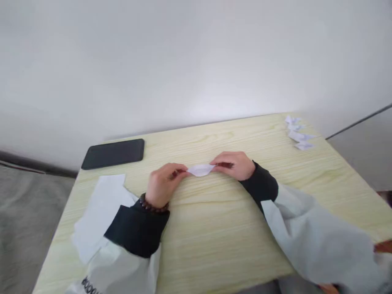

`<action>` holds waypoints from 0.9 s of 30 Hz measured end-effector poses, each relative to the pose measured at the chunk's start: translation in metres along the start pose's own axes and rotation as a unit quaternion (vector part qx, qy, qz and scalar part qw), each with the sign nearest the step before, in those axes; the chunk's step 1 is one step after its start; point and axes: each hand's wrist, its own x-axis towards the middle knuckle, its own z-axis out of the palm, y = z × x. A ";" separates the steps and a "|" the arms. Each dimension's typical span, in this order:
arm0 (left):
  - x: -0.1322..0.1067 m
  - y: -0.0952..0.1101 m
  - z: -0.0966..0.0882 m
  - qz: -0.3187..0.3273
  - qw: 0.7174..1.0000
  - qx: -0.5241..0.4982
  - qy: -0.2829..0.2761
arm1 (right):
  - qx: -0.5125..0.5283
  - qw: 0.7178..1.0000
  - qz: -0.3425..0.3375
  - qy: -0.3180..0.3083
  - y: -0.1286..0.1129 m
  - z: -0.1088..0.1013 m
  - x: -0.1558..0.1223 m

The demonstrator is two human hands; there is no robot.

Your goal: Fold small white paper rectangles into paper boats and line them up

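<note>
Folded white paper [200, 170] held lengthwise above or on the middle of the table [214, 245]; contact with the wood cannot be told. Its left tip is pinched between thumb and fingers of the left hand [162, 184], its right tip likewise by the right hand [238, 165]; the hands are set apart, joined only by the paper. Step in hand judged to be shaping of a fold. A light, even grip at both tips seems called for, the paper being thin and easily creased askew. Writing: dark lettering [89, 286] is borne by the left sleeve [122, 267], cut by the frame edge and not reliably readable. No brand is made out on the black phone [113, 154]; no print is seen on the loose white sheets [101, 204].
</note>
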 end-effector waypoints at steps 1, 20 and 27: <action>0.000 0.000 -0.001 0.008 1.000 -0.006 -0.006 | -0.003 1.000 0.007 0.009 0.001 0.000 0.000; -0.003 -0.002 0.002 0.068 0.997 -0.030 -0.032 | 0.030 0.999 0.013 -0.007 0.006 0.002 0.000; -0.002 0.002 0.002 0.080 0.996 -0.023 -0.035 | 0.030 0.998 0.063 0.009 0.004 0.001 -0.002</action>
